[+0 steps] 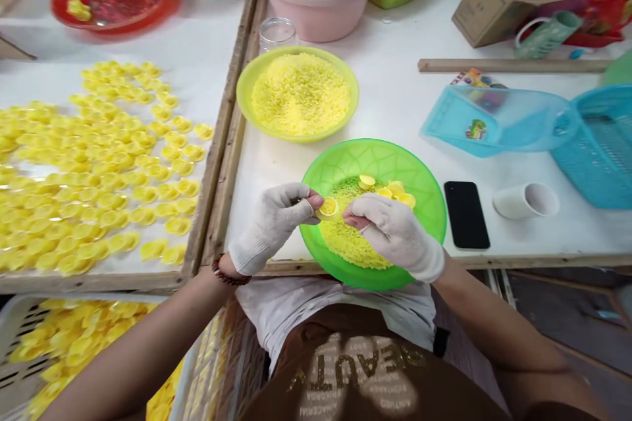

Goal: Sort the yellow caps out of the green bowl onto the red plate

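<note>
My left hand (281, 214), in a white glove with bare fingertips, pinches a small round yellow piece (328, 207) above the left part of a green plate (419, 210). Yellow grains show inside that piece. Just right of it, my gloved right hand (390, 227) has its thumb and fingertips pressed together over the plate; what they hold, if anything, is too small to make out. On the plate lie loose yellow grains (355, 247) and several yellow pieces (395, 189). Behind it stands a yellow bowl (243, 95) heaped with similar grains.
Many yellow pieces (89, 171) cover the left table, beyond a wooden edge (224, 145). A pink basin (320, 10) stands at the back. To the right are a black phone (467, 214), a white cup (518, 202), a blue scoop (503, 122) and a blue basket (602, 158).
</note>
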Available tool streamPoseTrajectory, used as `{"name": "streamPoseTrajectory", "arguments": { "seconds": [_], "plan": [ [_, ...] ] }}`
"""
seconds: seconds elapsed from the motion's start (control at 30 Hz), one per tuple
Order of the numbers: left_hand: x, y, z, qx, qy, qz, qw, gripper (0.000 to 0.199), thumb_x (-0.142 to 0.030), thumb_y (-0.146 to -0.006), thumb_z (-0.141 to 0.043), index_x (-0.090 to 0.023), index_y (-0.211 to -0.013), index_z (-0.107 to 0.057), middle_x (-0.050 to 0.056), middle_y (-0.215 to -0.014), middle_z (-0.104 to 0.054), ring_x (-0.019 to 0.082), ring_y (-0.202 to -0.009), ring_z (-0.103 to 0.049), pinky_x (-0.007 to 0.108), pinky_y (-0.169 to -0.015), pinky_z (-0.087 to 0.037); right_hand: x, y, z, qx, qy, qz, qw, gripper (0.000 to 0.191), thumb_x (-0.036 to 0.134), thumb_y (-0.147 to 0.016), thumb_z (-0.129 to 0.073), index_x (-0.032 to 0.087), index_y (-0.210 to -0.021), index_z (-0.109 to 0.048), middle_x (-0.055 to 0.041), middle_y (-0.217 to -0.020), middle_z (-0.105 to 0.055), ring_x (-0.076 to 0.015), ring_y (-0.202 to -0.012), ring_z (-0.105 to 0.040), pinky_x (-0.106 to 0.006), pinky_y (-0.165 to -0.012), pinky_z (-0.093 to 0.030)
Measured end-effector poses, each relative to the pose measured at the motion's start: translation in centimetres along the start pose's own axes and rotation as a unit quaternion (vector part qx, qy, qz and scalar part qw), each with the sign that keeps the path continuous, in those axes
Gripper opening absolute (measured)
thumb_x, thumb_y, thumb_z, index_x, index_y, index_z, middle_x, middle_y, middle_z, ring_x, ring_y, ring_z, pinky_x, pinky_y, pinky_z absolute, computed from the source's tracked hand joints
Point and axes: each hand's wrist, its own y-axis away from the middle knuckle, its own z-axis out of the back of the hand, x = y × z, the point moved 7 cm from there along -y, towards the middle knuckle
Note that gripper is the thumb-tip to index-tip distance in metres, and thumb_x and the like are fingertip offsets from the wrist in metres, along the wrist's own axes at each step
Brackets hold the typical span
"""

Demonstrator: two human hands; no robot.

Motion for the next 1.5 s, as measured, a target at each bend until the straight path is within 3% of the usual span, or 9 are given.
{"name": "streamPoseTrajectory", "arguments": {
  "seconds": [0.23,0.43,0.6,0.8,1.03,1.17,1.27,1.37,1.5],
  "plan": [
    [0.6,-1.2,-3.5,0.059,-0.007,-0.022,0.998,0.026,-0.038,-0.083,-0.077,-0.013,-0.081,-0.07,0.001,-0.072,-0.065,0.012,-0.067,-0.064,0.024,-0.069,-0.06,-0.5,0.0,1.0,-0.06,-0.018,-0.042,0.997,0.036,0.038,-0.1,-0.063,0.018,-0.13,-0.063,-0.0107,-0.129,-0.065,-0.0226,-0.108,-0.067,-0.043,-0.091,-0.059],
    [-0.7,0.7,-0.8,0.005,-0.011,-0.03,0.999,0.029,-0.039,-0.083,-0.076,-0.014,-0.094,-0.07,0.004,-0.088,-0.07,0.017,-0.075,-0.07,0.03,-0.072,-0.062,-1.2,2.6,2.5,-0.079,-0.052,-0.057,0.994,0.025,0.029,-0.104,-0.051,0.023,-0.117,-0.072,-0.0027,-0.088,-0.074,-0.0157,-0.073,-0.068,-0.03,-0.071,-0.058],
    [-1.6,5.8,9.6,-0.177,-0.156,-0.03,0.971,0.025,-0.038,-0.087,-0.065,-0.015,-0.094,-0.067,0.006,-0.086,-0.071,0.02,-0.079,-0.07,0.033,-0.074,-0.058,-3.7,3.8,0.8,-0.065,-0.008,-0.062,0.996,0.022,0.035,-0.097,-0.06,0.022,-0.105,-0.075,-0.0045,-0.087,-0.077,-0.0197,-0.074,-0.072,-0.035,-0.076,-0.061],
    [-0.8,14.8,25.3,-0.411,-0.486,0.027,0.771,0.014,-0.028,-0.083,-0.06,-0.018,-0.078,-0.068,0.009,-0.088,-0.069,0.027,-0.091,-0.063,0.038,-0.086,-0.049,-4.0,3.6,-0.9,-0.042,0.015,-0.057,0.997,0.028,0.043,-0.097,-0.058,0.022,-0.104,-0.075,-0.0071,-0.09,-0.078,-0.0242,-0.078,-0.074,-0.042,-0.083,-0.063],
    [5.6,16.6,31.7,-0.405,-0.538,0.178,0.718,0.018,-0.031,-0.081,-0.059,-0.017,-0.08,-0.07,0.011,-0.096,-0.068,0.029,-0.098,-0.063,0.039,-0.083,-0.042,-4.2,3.4,-1.2,-0.016,0.04,-0.037,0.998,0.021,0.037,-0.099,-0.057,0.024,-0.105,-0.072,-0.0066,-0.097,-0.078,-0.0254,-0.085,-0.075,-0.043,-0.085,-0.062],
    [5.4,16.3,30.7,-0.394,-0.526,0.152,0.738,0.03,-0.047,-0.077,-0.062,-0.019,-0.069,-0.068,0.003,-0.065,-0.057,0.029,-0.096,-0.063,0.039,-0.082,-0.04,-2.5,2.8,-3.1,0.11,0.117,0.02,0.987,0.018,0.025,-0.101,-0.052,0.021,-0.108,-0.069,-0.0108,-0.114,-0.073,-0.0262,-0.103,-0.07,-0.043,-0.093,-0.058],
    [1.6,14.8,27.4,-0.415,-0.536,0.042,0.734,0.027,-0.052,-0.083,-0.059,-0.027,-0.077,-0.069,0.004,-0.069,-0.061,0.04,-0.11,-0.061,0.048,-0.083,-0.042,-1.8,2.3,-5.1,0.19,0.188,0.021,0.963,0.013,0.025,-0.095,-0.062,0.018,-0.105,-0.067,-0.0163,-0.113,-0.069,-0.0315,-0.102,-0.065,-0.047,-0.091,-0.054],
    [-2.8,11.4,20.5,-0.367,-0.524,-0.09,0.763,0.026,-0.047,-0.092,-0.056,-0.028,-0.1,-0.072,0.004,-0.104,-0.072,0.041,-0.123,-0.058,0.051,-0.097,-0.044,-2.1,2.1,-6.7,0.222,0.177,-0.009,0.959,0.01,0.026,-0.092,-0.067,0.017,-0.095,-0.065,-0.0148,-0.098,-0.068,-0.0286,-0.088,-0.063,-0.041,-0.08,-0.052],
    [-5.0,4.3,7.6,-0.168,-0.43,-0.18,0.869,0.023,-0.042,-0.094,-0.059,-0.027,-0.105,-0.073,0.001,-0.11,-0.073,0.029,-0.102,-0.067,0.042,-0.095,-0.051,-3.1,2.4,-6.8,0.208,0.136,-0.05,0.967,0.021,0.031,-0.095,-0.065,0.021,-0.079,-0.056,-0.0029,-0.072,-0.06,-0.018,-0.064,-0.055,-0.03,-0.061,-0.044]
  ]
}}
